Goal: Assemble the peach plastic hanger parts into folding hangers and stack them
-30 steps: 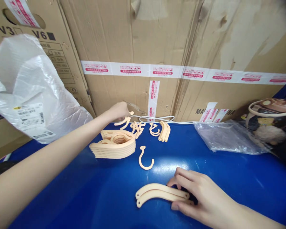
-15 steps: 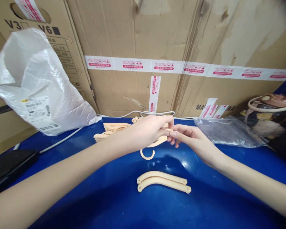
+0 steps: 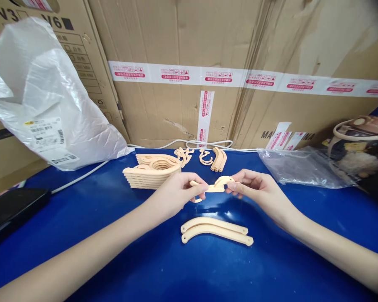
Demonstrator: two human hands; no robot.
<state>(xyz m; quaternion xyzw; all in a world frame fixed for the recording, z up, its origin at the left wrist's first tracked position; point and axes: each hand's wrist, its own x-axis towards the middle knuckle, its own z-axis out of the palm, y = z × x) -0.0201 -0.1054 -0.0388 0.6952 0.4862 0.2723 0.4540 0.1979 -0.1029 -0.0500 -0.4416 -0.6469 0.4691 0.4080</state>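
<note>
Between my hands is a cream plastic hanger part (image 3: 214,188), with a hook (image 3: 198,200) curving below it. My left hand (image 3: 189,186) is closed on its left end, thumb against fingers. My right hand (image 3: 247,184) pinches a small curved piece (image 3: 224,180) at the right end; whether the two pieces are joined I cannot tell. Nearer me on the blue table (image 3: 164,268), two curved hanger arms (image 3: 217,230) with holes at their ends lie side by side. Beyond my left hand is a stack of folded cream hangers (image 3: 151,173).
Loose hooks (image 3: 205,157) and several short curved arms (image 3: 219,159) lie at the back. A white plastic bag (image 3: 50,96) leans at left above a black object (image 3: 15,214). At right are a clear bag (image 3: 305,167) and a basket-like bag (image 3: 359,147). Cardboard boxes (image 3: 176,37) wall the back.
My left hand has drawn left and toward me, uncovering the held part and the loose pieces behind. My right hand stays nearly in place. The camera view has tilted slightly down.
</note>
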